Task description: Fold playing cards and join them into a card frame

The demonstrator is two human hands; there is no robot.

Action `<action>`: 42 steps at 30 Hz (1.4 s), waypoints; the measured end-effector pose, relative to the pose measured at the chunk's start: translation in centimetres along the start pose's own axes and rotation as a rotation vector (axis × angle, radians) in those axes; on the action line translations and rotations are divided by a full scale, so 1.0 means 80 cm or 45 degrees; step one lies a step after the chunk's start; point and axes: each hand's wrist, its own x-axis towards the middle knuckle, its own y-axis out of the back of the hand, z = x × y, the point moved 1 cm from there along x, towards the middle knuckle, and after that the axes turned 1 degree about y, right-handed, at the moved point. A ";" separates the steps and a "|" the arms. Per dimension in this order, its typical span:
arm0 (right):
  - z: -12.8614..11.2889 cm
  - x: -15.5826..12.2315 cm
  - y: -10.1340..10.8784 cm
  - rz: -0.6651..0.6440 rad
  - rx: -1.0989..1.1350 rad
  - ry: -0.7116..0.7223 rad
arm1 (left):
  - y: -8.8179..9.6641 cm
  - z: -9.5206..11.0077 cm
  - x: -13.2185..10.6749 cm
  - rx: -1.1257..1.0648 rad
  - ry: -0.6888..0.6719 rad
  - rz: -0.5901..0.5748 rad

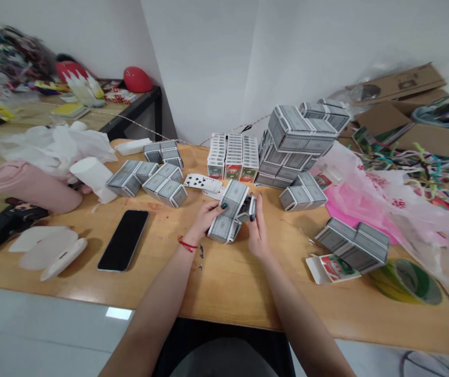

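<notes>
In the middle of the table, my left hand is closed around a block built from folded playing cards, its thumb on the patterned grey top. At the block's right side, my right hand pinches a card piece between thumb and fingers; a gap shows between this piece and the block. Whether the piece is joined to the block is hidden. Just behind lie loose playing cards, face up. Similar card blocks stand to the left, and one more card block sits to the right.
Boxed card decks stand at the back beside a tall stack of card blocks. A phone lies left. On the right are an opened card box, a tape roll and a pink plastic bag.
</notes>
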 end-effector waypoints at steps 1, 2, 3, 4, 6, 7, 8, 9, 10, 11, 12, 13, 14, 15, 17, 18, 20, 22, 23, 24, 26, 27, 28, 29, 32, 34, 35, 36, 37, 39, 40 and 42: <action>0.001 0.000 0.000 -0.009 0.009 -0.008 | 0.001 -0.001 0.000 0.003 0.006 0.000; 0.002 0.001 0.001 -0.011 0.014 -0.011 | 0.001 -0.002 0.001 0.003 0.013 0.000; 0.004 0.001 0.001 -0.010 0.017 -0.010 | 0.002 -0.002 0.001 0.001 0.022 -0.001; 0.005 0.002 0.002 -0.003 0.021 -0.005 | 0.002 -0.003 0.001 -0.004 0.030 -0.004; 0.008 0.005 0.002 0.014 0.035 0.012 | 0.001 -0.003 0.001 -0.021 0.044 -0.011; 0.009 0.006 0.002 0.021 0.043 0.019 | 0.001 -0.003 0.001 -0.029 0.049 -0.015; 0.010 0.007 0.003 0.028 0.048 0.022 | 0.000 -0.002 0.000 -0.034 0.052 -0.019; 0.010 0.008 0.003 0.034 0.050 0.017 | 0.000 -0.002 0.000 -0.037 0.053 -0.023; 0.010 0.009 0.003 0.041 0.051 0.010 | -0.001 -0.001 -0.001 -0.037 0.053 -0.031; 0.010 0.010 0.004 0.045 0.054 0.001 | -0.001 0.000 -0.001 -0.037 0.054 -0.043; 0.009 0.011 0.005 0.047 0.059 -0.008 | -0.001 0.001 -0.001 -0.037 0.054 -0.059; 0.008 0.012 0.005 0.048 0.066 -0.016 | -0.001 0.001 -0.002 -0.036 0.055 -0.073; 0.007 0.012 0.006 0.047 0.075 -0.022 | -0.001 0.001 -0.002 -0.036 0.057 -0.085; 0.006 0.013 0.006 0.046 0.083 -0.027 | -0.001 0.001 -0.002 -0.035 0.061 -0.093; 0.004 0.014 0.007 0.048 0.094 -0.031 | -0.001 0.002 -0.003 -0.039 0.070 -0.096; 0.004 0.014 0.007 0.051 0.096 -0.030 | -0.001 0.003 -0.004 -0.044 0.076 -0.099; 0.003 0.014 0.008 0.057 0.092 -0.035 | -0.003 0.007 -0.008 -0.061 0.085 -0.111; 0.003 0.013 0.007 0.054 0.090 -0.060 | -0.006 0.013 -0.013 -0.074 0.089 -0.119; 0.003 0.013 0.006 0.050 0.095 -0.074 | -0.008 0.016 -0.015 -0.075 0.090 -0.116; 0.003 0.012 0.005 0.047 0.102 -0.084 | -0.010 0.019 -0.018 -0.071 0.092 -0.104; 0.003 0.010 0.004 0.041 0.112 -0.085 | -0.013 0.023 -0.020 -0.052 0.072 -0.059; 0.003 0.009 0.003 0.038 0.112 -0.083 | -0.015 0.024 -0.021 -0.032 0.053 -0.032; 0.003 0.009 0.002 0.038 0.110 -0.083 | -0.017 0.025 -0.021 -0.009 0.031 -0.005; 0.002 0.008 0.001 0.040 0.107 -0.088 | -0.019 0.025 -0.021 0.017 0.010 0.018; 0.001 0.008 -0.001 0.051 0.147 -0.133 | -0.024 0.023 -0.022 0.075 -0.024 0.056; 0.001 0.009 -0.003 0.057 0.224 -0.164 | -0.026 0.023 -0.022 0.083 -0.030 0.057; 0.001 0.010 -0.003 0.059 0.262 -0.180 | -0.027 0.023 -0.022 0.079 -0.027 0.056; 0.001 0.010 -0.004 0.060 0.293 -0.195 | -0.028 0.022 -0.022 0.069 -0.018 0.050; 0.002 0.011 -0.006 0.063 0.316 -0.210 | -0.028 0.022 -0.022 0.055 -0.004 0.039; 0.004 0.013 -0.008 0.064 0.366 -0.240 | -0.028 0.019 -0.021 0.015 0.034 0.014; 0.006 0.013 -0.009 0.057 0.403 -0.250 | -0.028 0.018 -0.020 -0.017 0.048 0.012; 0.011 0.014 -0.010 0.042 0.494 -0.258 | -0.026 0.013 -0.018 -0.115 0.053 0.043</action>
